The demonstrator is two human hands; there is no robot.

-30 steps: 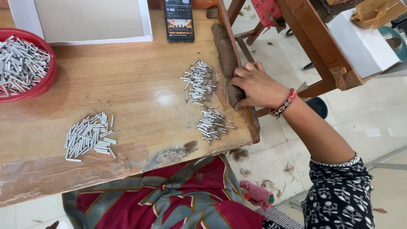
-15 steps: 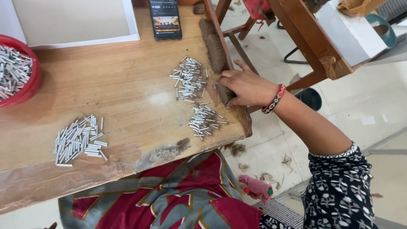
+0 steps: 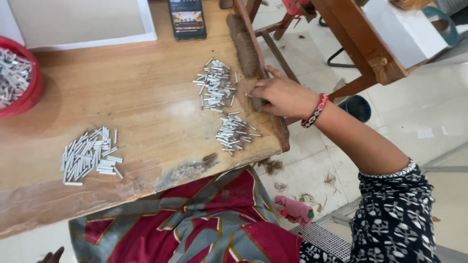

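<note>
While right hand, fingers curled together, presses on brown fibre strip at table right edge. Risk, judged: hand sweep knocks near pin pile over edge.

Worn wooden table; three heaps of small white sticks, red bowl, phone, white tray

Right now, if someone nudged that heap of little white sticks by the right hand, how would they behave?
The small white sticks look thin and loose, so they would probably scatter rather than slide together. They seem round, so some may roll on the smooth wooden table. Lying near its edge, a few could drop off. The right hand rests beside them.
</note>
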